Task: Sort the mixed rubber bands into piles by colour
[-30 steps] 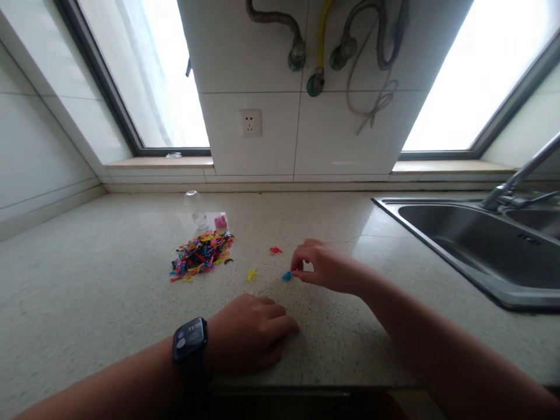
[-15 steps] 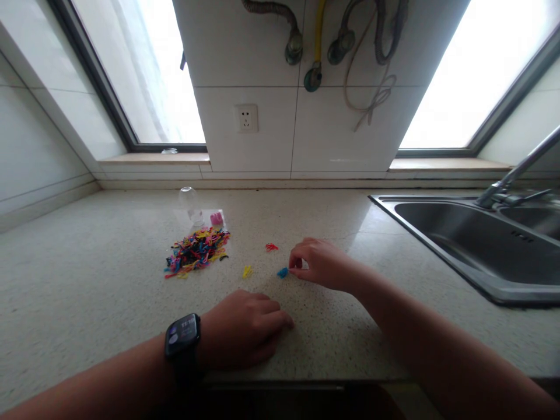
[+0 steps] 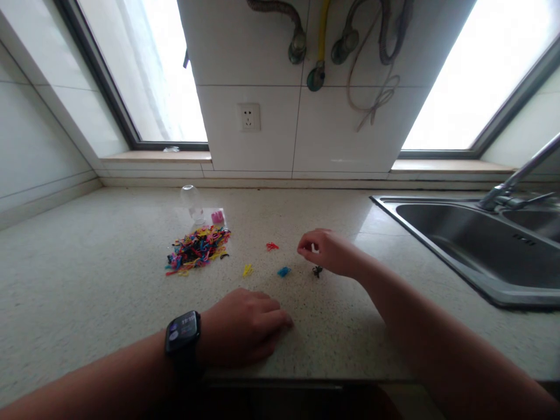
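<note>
My right hand [image 3: 326, 249] hovers over the counter, thumb and index fingertips pinched together; what they hold, if anything, is too small to make out. Partly under it lies a small clump of black rubber bands [image 3: 317, 272]. To its left are little clumps of blue bands [image 3: 284, 272], red bands [image 3: 272, 246] and yellow bands [image 3: 248, 269]. My left hand [image 3: 249, 326], below a watch on the wrist, rests on the counter near the front edge, fingers loosely laid down and holding nothing visible. A large mixed heap of coloured rubber bands [image 3: 199, 248] lies farther left.
Behind the heap stand a clear container [image 3: 191, 204] and a pink piece [image 3: 217, 217]. A steel sink [image 3: 455, 251] with a faucet [image 3: 499, 195] is set into the counter [image 3: 109, 291] at right. Pipes and a socket [image 3: 249, 117] are on the back wall.
My right hand has moved from beside the blue bands up and slightly right, so the black clump shows. My left hand stays in place.
</note>
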### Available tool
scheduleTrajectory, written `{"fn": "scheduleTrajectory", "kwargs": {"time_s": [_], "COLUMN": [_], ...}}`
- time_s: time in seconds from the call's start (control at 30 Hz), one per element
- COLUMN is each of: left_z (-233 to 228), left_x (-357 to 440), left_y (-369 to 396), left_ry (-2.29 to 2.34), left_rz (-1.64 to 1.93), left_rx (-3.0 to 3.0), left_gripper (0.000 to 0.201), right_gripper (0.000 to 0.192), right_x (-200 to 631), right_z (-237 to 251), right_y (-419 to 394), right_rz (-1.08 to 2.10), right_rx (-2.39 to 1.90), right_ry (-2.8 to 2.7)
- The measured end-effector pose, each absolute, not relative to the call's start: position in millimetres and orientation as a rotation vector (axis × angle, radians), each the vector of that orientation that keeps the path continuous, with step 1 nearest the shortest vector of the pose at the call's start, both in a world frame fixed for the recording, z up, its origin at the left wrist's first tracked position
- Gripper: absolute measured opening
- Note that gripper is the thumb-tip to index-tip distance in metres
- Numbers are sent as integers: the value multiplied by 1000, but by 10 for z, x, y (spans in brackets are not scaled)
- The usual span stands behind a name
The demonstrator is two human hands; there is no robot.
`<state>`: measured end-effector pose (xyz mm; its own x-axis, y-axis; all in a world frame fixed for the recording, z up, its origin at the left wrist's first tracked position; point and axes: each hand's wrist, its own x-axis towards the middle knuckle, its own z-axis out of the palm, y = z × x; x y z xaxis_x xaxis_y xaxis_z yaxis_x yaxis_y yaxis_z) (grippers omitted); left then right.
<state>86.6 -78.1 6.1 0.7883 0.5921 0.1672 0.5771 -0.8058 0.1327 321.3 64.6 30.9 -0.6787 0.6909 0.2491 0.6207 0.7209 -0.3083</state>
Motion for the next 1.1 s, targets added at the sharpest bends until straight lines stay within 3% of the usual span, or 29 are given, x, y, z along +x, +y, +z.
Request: {"fn": "scheduleTrajectory", "kwargs": {"time_s": [0.33, 0.53, 0.73, 1.1], "left_z": [92, 336, 395, 318], "left_x": [808, 318, -154, -142], "left_y": [-775, -431, -230, -190], "left_ry": [1004, 1480, 1981, 2169], "left_rz": [336, 413, 107, -98], "left_rx": [3059, 2856, 2627, 2496], "left_gripper": [19, 23, 24, 31], "right_gripper": [25, 27, 27, 26], "right_x": [3582, 3626, 3629, 3660], "right_z": [16, 7, 37, -44], "right_y": [1240, 1296, 1300, 1398], "right_rz": [510, 566, 569, 560], "right_rx": [-1247, -1245, -1276, -1226], "right_ry": [-2268, -2252, -2261, -2300]}}
